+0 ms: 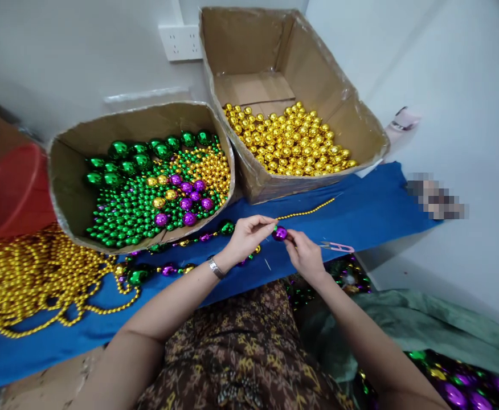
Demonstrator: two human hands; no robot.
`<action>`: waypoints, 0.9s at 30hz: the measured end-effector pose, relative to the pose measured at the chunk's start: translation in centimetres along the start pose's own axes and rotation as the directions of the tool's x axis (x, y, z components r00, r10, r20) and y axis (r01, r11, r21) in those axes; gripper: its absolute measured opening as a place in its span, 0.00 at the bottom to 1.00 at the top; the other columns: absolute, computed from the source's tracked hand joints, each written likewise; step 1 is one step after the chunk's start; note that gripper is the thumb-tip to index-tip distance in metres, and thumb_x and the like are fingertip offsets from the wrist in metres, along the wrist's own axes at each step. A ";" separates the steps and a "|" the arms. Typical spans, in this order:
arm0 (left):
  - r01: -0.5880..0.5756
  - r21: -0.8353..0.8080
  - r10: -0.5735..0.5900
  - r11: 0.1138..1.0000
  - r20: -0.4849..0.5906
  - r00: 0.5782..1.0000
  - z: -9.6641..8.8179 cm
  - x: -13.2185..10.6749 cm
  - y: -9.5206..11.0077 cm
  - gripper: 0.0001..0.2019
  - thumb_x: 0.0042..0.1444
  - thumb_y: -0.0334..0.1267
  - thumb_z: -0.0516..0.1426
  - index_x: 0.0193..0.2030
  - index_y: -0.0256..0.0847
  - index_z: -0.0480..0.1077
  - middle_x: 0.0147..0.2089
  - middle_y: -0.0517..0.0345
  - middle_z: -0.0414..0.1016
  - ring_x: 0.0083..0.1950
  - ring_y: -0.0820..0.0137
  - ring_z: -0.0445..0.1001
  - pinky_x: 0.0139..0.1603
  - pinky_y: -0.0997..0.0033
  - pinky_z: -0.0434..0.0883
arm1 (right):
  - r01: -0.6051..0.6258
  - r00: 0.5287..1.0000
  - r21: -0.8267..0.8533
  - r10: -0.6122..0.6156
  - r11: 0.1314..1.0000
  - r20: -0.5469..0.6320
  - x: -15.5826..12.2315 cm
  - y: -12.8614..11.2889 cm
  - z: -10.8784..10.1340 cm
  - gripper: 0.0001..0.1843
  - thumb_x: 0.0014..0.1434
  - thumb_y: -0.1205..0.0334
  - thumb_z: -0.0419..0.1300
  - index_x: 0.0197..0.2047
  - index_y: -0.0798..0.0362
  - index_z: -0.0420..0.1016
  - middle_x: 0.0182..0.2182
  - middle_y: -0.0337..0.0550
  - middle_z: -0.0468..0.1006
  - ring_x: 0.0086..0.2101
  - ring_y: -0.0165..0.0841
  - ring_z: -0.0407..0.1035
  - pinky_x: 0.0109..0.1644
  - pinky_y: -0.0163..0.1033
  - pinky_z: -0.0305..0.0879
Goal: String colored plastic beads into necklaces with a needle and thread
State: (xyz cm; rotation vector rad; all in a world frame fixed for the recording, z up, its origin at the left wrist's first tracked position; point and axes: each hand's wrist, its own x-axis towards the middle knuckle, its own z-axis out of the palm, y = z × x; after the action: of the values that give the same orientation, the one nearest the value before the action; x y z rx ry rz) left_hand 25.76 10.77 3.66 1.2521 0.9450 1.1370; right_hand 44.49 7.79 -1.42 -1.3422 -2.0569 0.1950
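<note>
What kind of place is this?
Probably a small workshop for stringing beads: there's a cardboard box of loose gold beads, a heap of gold bead strings, and pink snips on the work surface.

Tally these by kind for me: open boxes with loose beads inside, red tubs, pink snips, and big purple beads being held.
Open brown cardboard boxes with loose beads: 2
Round red plastic tub: 1
Pink U-shaped snips: 1
Held large shiny purple bead: 1
Total: 5
</note>
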 end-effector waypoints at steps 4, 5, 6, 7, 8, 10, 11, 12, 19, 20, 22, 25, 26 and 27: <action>-0.047 0.147 0.046 0.988 0.013 0.999 0.3 -0.1 -3.5 0.09 0.55 0.42 0.61 0.36 0.40 0.78 0.37 0.52 0.80 0.38 0.66 0.76 0.41 0.67 0.71 | -0.135 0.985 0.050 0.128 0.990 0.119 -1.5 0.8 3.5 0.16 0.63 0.65 0.50 0.54 0.55 0.65 0.36 0.47 0.80 0.36 0.36 0.76 0.39 0.39 0.72; -0.073 0.211 0.067 0.975 0.035 0.997 0.3 -0.2 -4.2 0.08 0.56 0.41 0.60 0.36 0.40 0.78 0.37 0.52 0.80 0.39 0.65 0.76 0.42 0.67 0.71 | -0.144 0.980 0.046 0.136 0.989 0.143 -1.7 0.9 4.0 0.17 0.62 0.66 0.51 0.54 0.55 0.65 0.35 0.46 0.80 0.35 0.36 0.76 0.38 0.38 0.72; -0.100 0.277 0.086 0.956 0.063 0.994 0.2 -0.3 -4.8 0.08 0.56 0.40 0.59 0.36 0.40 0.78 0.37 0.51 0.80 0.39 0.65 0.76 0.43 0.66 0.70 | -0.141 0.978 0.039 0.134 0.989 0.162 -1.8 0.9 4.2 0.18 0.60 0.68 0.52 0.55 0.56 0.65 0.35 0.46 0.80 0.34 0.36 0.76 0.37 0.38 0.72; -0.127 0.337 0.100 0.933 0.095 0.990 0.1 -0.4 -5.2 0.07 0.57 0.39 0.59 0.36 0.41 0.78 0.38 0.51 0.79 0.40 0.64 0.76 0.44 0.65 0.70 | -0.132 0.976 0.034 0.124 0.991 0.179 -1.8 1.0 4.1 0.20 0.59 0.69 0.52 0.55 0.56 0.65 0.35 0.46 0.80 0.34 0.36 0.76 0.36 0.38 0.72; -0.149 0.389 0.109 0.909 0.123 0.986 0.1 -0.4 -5.6 0.07 0.57 0.38 0.58 0.36 0.41 0.78 0.38 0.50 0.79 0.41 0.64 0.76 0.45 0.65 0.70 | -0.127 0.975 0.039 0.118 0.991 0.191 -1.7 1.1 3.8 0.21 0.59 0.70 0.52 0.56 0.56 0.65 0.36 0.46 0.80 0.35 0.36 0.76 0.37 0.38 0.72; -0.175 0.448 0.113 0.877 0.162 0.980 0.0 -0.5 -6.1 0.07 0.58 0.37 0.57 0.37 0.42 0.78 0.39 0.50 0.78 0.41 0.63 0.75 0.44 0.65 0.69 | -0.140 0.975 0.085 0.123 0.986 0.186 -1.3 1.1 2.6 0.21 0.60 0.69 0.51 0.57 0.55 0.65 0.39 0.47 0.79 0.35 0.34 0.75 0.39 0.37 0.72; -0.182 0.456 0.113 0.871 0.175 0.978 0.1 -0.5 -6.3 0.07 0.57 0.37 0.57 0.37 0.43 0.78 0.38 0.50 0.78 0.40 0.63 0.75 0.44 0.65 0.69 | -0.154 0.976 0.124 0.132 0.980 0.172 -1.0 1.1 1.9 0.21 0.62 0.68 0.51 0.58 0.54 0.64 0.40 0.47 0.78 0.34 0.32 0.75 0.39 0.37 0.72; -0.186 0.455 0.111 0.871 0.186 0.976 0.2 -0.4 -6.5 0.07 0.57 0.37 0.58 0.37 0.43 0.78 0.38 0.51 0.78 0.40 0.63 0.75 0.44 0.65 0.69 | -0.165 0.978 0.167 0.139 0.972 0.156 -0.8 1.0 1.3 0.20 0.63 0.65 0.51 0.58 0.54 0.65 0.42 0.47 0.77 0.33 0.31 0.74 0.39 0.36 0.72; -0.123 0.431 0.037 0.894 0.203 0.979 1.3 0.0 -7.4 0.07 0.56 0.36 0.57 0.33 0.41 0.77 0.38 0.52 0.79 0.40 0.63 0.75 0.43 0.66 0.69 | -0.122 0.992 0.208 0.113 0.971 0.055 1.2 -0.8 -0.5 0.12 0.65 0.57 0.53 0.38 0.53 0.75 0.35 0.46 0.78 0.37 0.33 0.74 0.43 0.37 0.70; -0.106 0.423 0.018 0.900 0.207 0.978 1.3 0.1 -7.4 0.07 0.57 0.38 0.57 0.34 0.40 0.77 0.37 0.53 0.79 0.38 0.64 0.75 0.42 0.67 0.69 | -0.146 0.989 0.232 0.142 0.962 0.034 1.8 -0.8 -1.0 0.12 0.65 0.57 0.53 0.36 0.53 0.74 0.33 0.44 0.78 0.36 0.33 0.74 0.42 0.37 0.70; -0.067 0.397 -0.019 0.915 0.210 0.977 1.1 0.5 -7.1 0.10 0.58 0.42 0.57 0.36 0.39 0.76 0.34 0.55 0.79 0.34 0.67 0.74 0.38 0.69 0.68 | -0.223 0.969 0.322 0.244 0.920 -0.027 3.3 -0.3 -2.4 0.12 0.65 0.54 0.54 0.35 0.52 0.73 0.30 0.41 0.78 0.30 0.29 0.73 0.36 0.34 0.69; -0.038 0.368 -0.043 0.929 0.210 0.977 0.4 1.2 -5.8 0.13 0.58 0.45 0.55 0.34 0.36 0.73 0.31 0.56 0.76 0.31 0.70 0.71 0.34 0.72 0.66 | -0.297 0.882 0.502 0.435 0.813 -0.183 5.7 1.1 -4.8 0.14 0.62 0.49 0.57 0.37 0.52 0.72 0.29 0.37 0.77 0.23 0.25 0.68 0.28 0.31 0.66; -0.038 0.364 -0.044 0.930 0.213 0.976 0.1 1.4 -5.2 0.14 0.59 0.46 0.55 0.34 0.36 0.72 0.30 0.56 0.75 0.31 0.71 0.70 0.33 0.73 0.66 | -0.295 0.855 0.551 0.474 0.781 -0.213 6.3 1.7 -5.4 0.16 0.61 0.47 0.58 0.36 0.52 0.71 0.28 0.36 0.76 0.22 0.24 0.67 0.27 0.30 0.65; -0.039 0.362 -0.046 0.931 0.223 0.974 -0.2 1.5 -4.5 0.14 0.59 0.46 0.54 0.33 0.36 0.71 0.30 0.57 0.74 0.31 0.71 0.70 0.33 0.73 0.65 | -0.291 0.830 0.593 0.506 0.751 -0.234 6.9 2.4 -5.9 0.17 0.59 0.46 0.60 0.35 0.53 0.71 0.28 0.36 0.75 0.21 0.23 0.66 0.26 0.30 0.64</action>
State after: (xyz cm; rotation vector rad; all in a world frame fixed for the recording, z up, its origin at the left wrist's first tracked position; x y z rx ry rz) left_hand 26.37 12.45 -0.78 1.6423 1.0106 0.8106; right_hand 48.12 13.46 5.09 -1.3157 -1.2225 0.6067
